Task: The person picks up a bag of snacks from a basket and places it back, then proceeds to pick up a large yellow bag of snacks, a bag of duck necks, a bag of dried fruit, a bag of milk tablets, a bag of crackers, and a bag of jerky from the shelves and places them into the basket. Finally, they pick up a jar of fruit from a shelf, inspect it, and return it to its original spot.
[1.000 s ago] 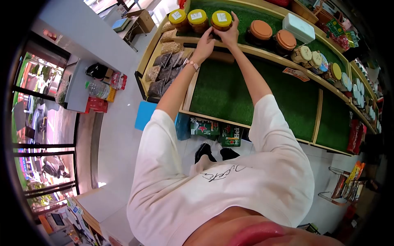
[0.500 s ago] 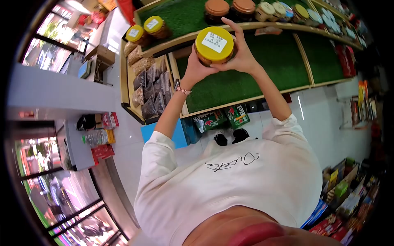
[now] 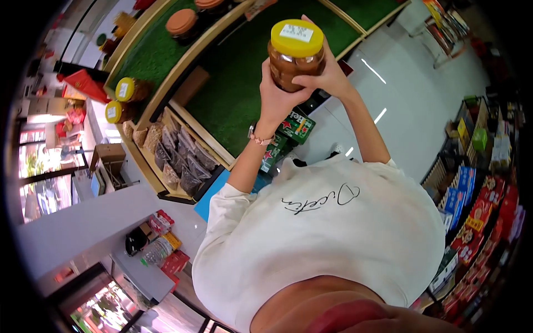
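Observation:
Between my two hands is a jar (image 3: 296, 64) with brown contents, a yellow lid and a white printed label on top. My left hand (image 3: 276, 97) wraps its lower left side, a bracelet and a watch at the wrist. On the right side, my right hand (image 3: 330, 77) grips the jar, its thumb across the lower front. The jar is upright, slightly tilted, held in the air in front of the green-lined display stand (image 3: 227, 83). Two similar yellow-lidded jars (image 3: 126, 90) stand on the stand's upper shelf at the left.
Orange-lidded jars (image 3: 182, 25) sit on the upper shelf. Bagged dry goods (image 3: 186, 155) fill the wooden bin below. Green cartons (image 3: 297, 126) and a blue box (image 3: 214, 194) are on the floor by the stand. Packed shelves (image 3: 472, 222) line the right side, beyond the white tiled floor (image 3: 383, 83).
My body and view have turned to the right, so the stand now lies further left. The jar, still in both hands, has tipped to show more of its side.

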The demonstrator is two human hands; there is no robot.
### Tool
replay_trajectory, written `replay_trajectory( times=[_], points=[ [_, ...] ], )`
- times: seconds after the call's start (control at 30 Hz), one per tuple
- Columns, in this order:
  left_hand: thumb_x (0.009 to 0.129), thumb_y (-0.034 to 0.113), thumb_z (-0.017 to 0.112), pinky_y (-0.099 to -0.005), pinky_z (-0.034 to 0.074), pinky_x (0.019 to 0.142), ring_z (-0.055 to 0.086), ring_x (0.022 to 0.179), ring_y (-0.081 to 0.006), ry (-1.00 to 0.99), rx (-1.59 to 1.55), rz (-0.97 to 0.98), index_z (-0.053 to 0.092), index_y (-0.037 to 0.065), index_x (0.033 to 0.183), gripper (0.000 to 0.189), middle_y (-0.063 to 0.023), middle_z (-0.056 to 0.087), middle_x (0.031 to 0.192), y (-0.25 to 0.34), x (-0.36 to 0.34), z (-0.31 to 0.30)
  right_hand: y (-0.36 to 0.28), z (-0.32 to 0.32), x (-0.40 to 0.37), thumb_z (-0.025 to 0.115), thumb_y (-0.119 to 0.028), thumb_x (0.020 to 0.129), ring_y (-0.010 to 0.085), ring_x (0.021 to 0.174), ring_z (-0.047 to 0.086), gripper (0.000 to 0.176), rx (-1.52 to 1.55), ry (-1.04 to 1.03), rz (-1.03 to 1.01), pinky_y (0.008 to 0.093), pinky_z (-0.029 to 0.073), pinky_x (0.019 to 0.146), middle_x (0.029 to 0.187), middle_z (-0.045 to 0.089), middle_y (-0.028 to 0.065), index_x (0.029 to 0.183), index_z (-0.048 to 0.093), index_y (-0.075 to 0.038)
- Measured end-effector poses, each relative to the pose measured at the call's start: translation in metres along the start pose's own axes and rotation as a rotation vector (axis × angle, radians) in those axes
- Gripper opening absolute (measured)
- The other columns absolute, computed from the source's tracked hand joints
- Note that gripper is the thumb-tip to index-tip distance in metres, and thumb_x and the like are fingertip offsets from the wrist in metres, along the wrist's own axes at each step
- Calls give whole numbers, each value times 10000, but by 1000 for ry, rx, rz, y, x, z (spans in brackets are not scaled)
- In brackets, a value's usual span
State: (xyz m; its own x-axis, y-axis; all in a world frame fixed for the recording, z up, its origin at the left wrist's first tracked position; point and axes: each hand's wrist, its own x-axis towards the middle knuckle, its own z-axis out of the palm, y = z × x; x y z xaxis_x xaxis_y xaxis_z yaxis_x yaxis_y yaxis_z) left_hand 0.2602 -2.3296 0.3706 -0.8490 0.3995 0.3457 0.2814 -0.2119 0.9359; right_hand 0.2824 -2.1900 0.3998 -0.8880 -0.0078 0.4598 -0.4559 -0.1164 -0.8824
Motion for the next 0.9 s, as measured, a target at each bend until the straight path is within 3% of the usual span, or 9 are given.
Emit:
replay_trajectory(
  times=[0.23,0.33,0.53,0.57,0.67,0.9],
  points=[
    [590,141,804,-306,465,836,552,968,-187,-203,-27,-134,363,-2,1173,745,-119,534,1081,13,-3,87,-46,-63,-61,763,-46,616,200,1224,359,1027,62,220,157,336,308,1018,1322,342,81,1404,110,-139],
    [604,151,801,-302,465,833,553,959,-176,-290,-113,-215,366,-17,1169,732,-117,535,1068,22,-8,123,-62,-88,-85,721,-139,695,197,1207,379,934,62,284,117,334,316,1012,1325,341,75,1407,116,-149],
    [669,171,756,-295,462,835,556,955,-171,-476,-217,-326,395,-16,1163,640,-114,542,1065,25,-17,182,-78,-145,-122,478,-482,834,230,1179,428,711,494,451,136,348,328,1006,1301,409,107,1390,215,-125],
    [679,172,749,-295,461,837,556,956,-172,-498,-238,-370,398,-16,1162,626,-114,542,1071,25,-19,191,-79,-153,-126,477,-524,816,256,1148,467,733,445,515,135,353,356,990,1259,458,148,1382,240,-122],
    [707,169,722,-298,457,846,554,970,-176,-561,-297,-493,400,-17,1171,595,-117,543,1087,24,-27,218,-92,-181,-141,502,-561,778,286,1097,515,827,302,446,113,375,451,916,1250,452,196,1382,216,-74],
    [738,133,688,-313,463,852,547,1001,-182,-690,-445,-740,395,-19,1194,562,-120,543,1102,16,-33,276,-100,-247,-181,615,-533,676,322,1030,554,918,352,404,138,374,475,886,1181,496,220,1374,230,-79]
  ],
)
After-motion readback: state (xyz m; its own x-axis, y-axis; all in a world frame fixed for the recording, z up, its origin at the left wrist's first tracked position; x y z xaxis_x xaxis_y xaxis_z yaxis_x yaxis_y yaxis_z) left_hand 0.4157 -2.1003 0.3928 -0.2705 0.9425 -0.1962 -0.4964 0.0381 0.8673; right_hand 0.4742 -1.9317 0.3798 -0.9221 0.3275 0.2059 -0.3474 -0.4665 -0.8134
